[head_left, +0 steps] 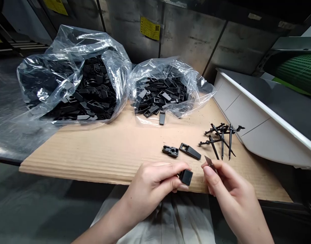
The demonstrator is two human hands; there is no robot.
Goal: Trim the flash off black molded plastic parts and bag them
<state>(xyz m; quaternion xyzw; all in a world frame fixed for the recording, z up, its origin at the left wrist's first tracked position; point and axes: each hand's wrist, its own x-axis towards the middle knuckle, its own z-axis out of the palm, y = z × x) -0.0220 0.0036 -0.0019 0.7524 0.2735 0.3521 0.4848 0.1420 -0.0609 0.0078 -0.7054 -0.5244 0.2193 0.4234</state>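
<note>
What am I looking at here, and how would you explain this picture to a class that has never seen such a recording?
No machine appears here. This one picture comes from a camera worn on a person's head, looking down at their bare hands. The left hand holds a small black plastic block; the right hand pinches a thin dark pointed piece. On the corrugated cardboard sheet lie a black plastic part, a black wedge-shaped part and spiky black plastic runners. Behind, two clear plastic bags hold many black parts.

The right hand (228, 189) hides a thin dark piece (208, 162) (only its tip shows) — kind unclear.
</note>
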